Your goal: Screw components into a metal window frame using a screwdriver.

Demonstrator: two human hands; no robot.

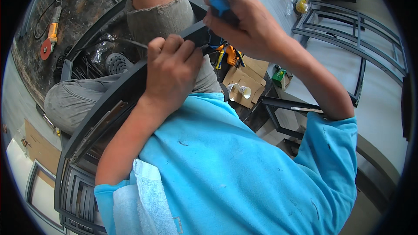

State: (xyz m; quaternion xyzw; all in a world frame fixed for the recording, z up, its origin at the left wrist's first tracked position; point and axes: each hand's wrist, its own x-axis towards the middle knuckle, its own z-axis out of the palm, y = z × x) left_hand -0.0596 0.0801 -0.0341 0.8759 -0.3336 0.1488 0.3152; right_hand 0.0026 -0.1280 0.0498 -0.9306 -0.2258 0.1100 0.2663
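A blue shirt [226, 148] is filling the near view, with a pale towel [152, 196] hanging at its left shoulder. The right hand [250, 24] is rising on a bent elbow, its grip closing around the handle of a blue-and-black tool [219, 6]; the shaft is pointing upward and running out of view, so its tip is cut off. The left hand [172, 72] is bending at the wrist, knuckles up, its grip curling closed over a dark frame [126, 82]; the fingers are hiding what lies beneath, including where a thin wire [130, 42] is ending. The frame is crossing the lap, looking dark grey, smooth and gently curved. Beyond, paper cups [245, 92] are lying on cardboard [257, 67], and an orange grinder [53, 30] is resting on the stained floor [85, 13].
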